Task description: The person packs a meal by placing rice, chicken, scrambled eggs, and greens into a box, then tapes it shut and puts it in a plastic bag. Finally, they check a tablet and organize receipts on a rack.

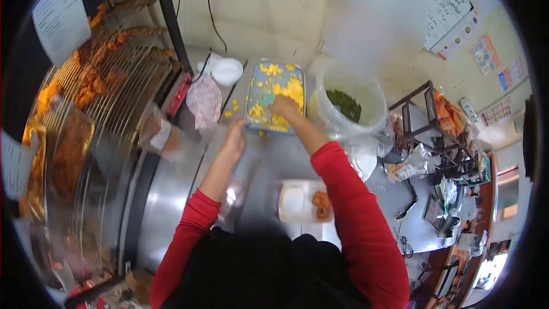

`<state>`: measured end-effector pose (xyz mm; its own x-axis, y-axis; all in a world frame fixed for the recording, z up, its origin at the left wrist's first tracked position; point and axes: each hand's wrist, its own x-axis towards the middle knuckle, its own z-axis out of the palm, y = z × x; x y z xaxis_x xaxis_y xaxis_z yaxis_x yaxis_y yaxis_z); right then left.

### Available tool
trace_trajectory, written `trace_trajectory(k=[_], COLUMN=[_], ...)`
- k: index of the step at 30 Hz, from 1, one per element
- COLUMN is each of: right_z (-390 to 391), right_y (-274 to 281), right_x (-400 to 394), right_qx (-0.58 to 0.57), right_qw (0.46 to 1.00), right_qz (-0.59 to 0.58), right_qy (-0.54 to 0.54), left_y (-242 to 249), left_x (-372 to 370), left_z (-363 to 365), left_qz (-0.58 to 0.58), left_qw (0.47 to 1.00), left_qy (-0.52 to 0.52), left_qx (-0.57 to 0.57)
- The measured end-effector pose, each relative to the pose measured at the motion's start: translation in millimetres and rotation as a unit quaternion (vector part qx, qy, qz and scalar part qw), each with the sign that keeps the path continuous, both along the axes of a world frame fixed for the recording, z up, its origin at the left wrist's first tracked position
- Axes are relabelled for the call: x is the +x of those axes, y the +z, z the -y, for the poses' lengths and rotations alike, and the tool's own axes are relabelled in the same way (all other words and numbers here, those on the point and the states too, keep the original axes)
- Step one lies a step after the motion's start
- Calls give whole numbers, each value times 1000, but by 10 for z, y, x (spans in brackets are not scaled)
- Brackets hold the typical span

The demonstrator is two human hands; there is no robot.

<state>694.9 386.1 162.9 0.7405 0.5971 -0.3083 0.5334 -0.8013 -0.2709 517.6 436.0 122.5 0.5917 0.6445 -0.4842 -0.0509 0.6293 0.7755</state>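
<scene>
A metal tray (247,92) sits against the back of the counter, with yellow crumbly pieces (290,88) scattered and heaped over its bottom. My right hand (284,106) is inside the tray with its fingers closed, and a flat teal piece that looks like a scraper (265,99) shows at the fingertips. Blur hides its exact shape. At the tray's near left corner is my left hand (234,139), fingers bent against the rim. A few yellow bits (229,114) lie on the counter to the left of the tray.
To the right stands a large clear tub (374,100) with chopped greens (343,105). Nearer me, a white container (294,200) holds a fried piece (322,205). A patterned cloth (204,102) and white bowl (227,71) are left. Farther left, wire racks (123,60) hold fried food.
</scene>
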Motion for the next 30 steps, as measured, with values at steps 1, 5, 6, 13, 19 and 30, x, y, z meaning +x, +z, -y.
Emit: trace_trajectory(k=[1, 5, 6, 13, 19, 30], right_z=[-107, -353, -317, -177, -282, 239], right_y=[-134, -573, -644, -299, -646, -515], right_x=[9, 200, 280, 856, 131, 115], right_qx=[7, 13, 13, -68, -63, 178], right_qw=[999, 998, 998, 929, 933, 951], right_qz=[23, 38, 21, 338, 252, -217], right_qy=[-23, -56, -55, 133, 251, 129], left_y=[-56, -318, -379, 13, -143, -79], left_x=[164, 420, 416, 204, 228, 148], left_z=[-157, -394, -387, -293, -353, -476], left_qz=[37, 104, 100, 109, 102, 96], left_qw=[998, 975, 973, 978, 979, 976], left_qy=[-42, -99, -89, -81, -78, -95], left_qx=[-42, -171, -189, -159, -158, -170])
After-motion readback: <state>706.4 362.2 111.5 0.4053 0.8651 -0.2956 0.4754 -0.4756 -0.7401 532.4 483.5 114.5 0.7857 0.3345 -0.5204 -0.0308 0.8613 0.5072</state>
